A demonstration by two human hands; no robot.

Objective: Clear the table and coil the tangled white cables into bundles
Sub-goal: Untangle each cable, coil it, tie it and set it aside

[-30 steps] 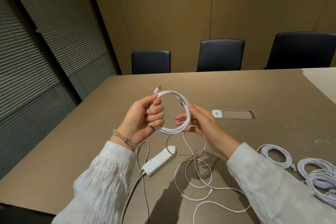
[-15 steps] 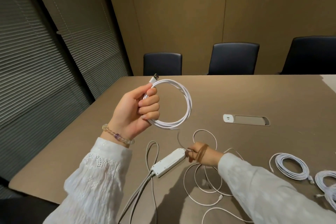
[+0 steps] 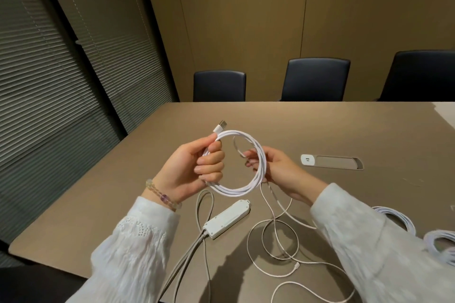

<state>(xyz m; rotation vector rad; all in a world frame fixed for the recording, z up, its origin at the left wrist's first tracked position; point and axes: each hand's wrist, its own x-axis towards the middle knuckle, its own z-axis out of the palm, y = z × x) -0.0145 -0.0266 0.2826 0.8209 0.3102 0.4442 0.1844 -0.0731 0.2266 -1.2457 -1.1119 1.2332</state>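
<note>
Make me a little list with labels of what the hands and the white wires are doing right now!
left hand: the left hand grips the white coil above the table, USB plug sticking up
right hand: the right hand pinches a strand at the coil's other side
loose cable: the loose cable trails from the coil in loops on the table
power strip: the white power strip lies below the coil
finished bundles: coiled bundles at the right edge, partly hidden
chairs: three dark chairs behind the table

White textured sleeves (image 3: 133,248), beaded bracelet (image 3: 162,195)
</note>
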